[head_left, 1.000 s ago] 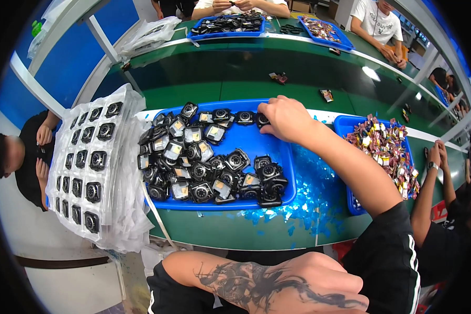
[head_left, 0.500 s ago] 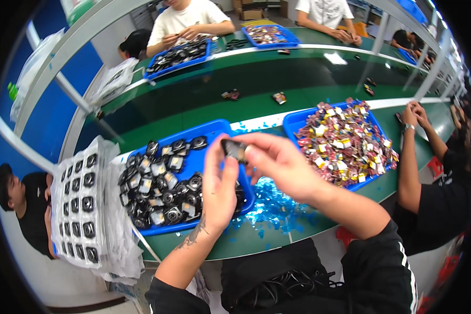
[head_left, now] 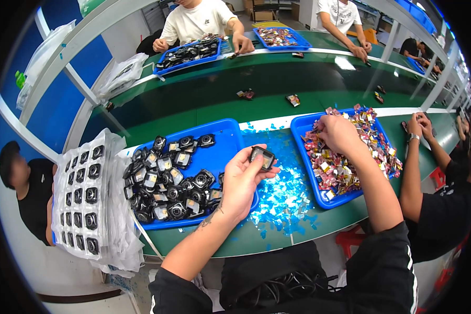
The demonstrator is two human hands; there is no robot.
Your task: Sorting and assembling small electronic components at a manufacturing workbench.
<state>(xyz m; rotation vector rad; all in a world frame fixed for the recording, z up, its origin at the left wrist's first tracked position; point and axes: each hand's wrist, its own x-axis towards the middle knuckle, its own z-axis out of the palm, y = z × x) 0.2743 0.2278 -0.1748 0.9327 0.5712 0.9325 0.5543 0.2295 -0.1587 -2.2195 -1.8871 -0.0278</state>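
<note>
My left hand [head_left: 242,183] holds a small black square part [head_left: 261,156] between thumb and fingers, above the right edge of a blue tray [head_left: 226,142] filled with several similar black parts [head_left: 168,180]. My right hand [head_left: 338,133] reaches into a second blue tray [head_left: 301,126] on the right, fingers down among a heap of small colourful foil-wrapped pieces [head_left: 345,165]. I cannot see whether it grips one.
Blue film scraps [head_left: 282,196] litter the green bench between the trays. A stack of clear blister sheets with black parts [head_left: 83,196] hangs at the left. A green conveyor belt [head_left: 256,78] runs behind. Other people work across the belt, and one person's arm [head_left: 416,167] is at right.
My left hand has lifted a black part away from its tray. My right hand has moved right, from beside the left hand into the tray of colourful pieces.
</note>
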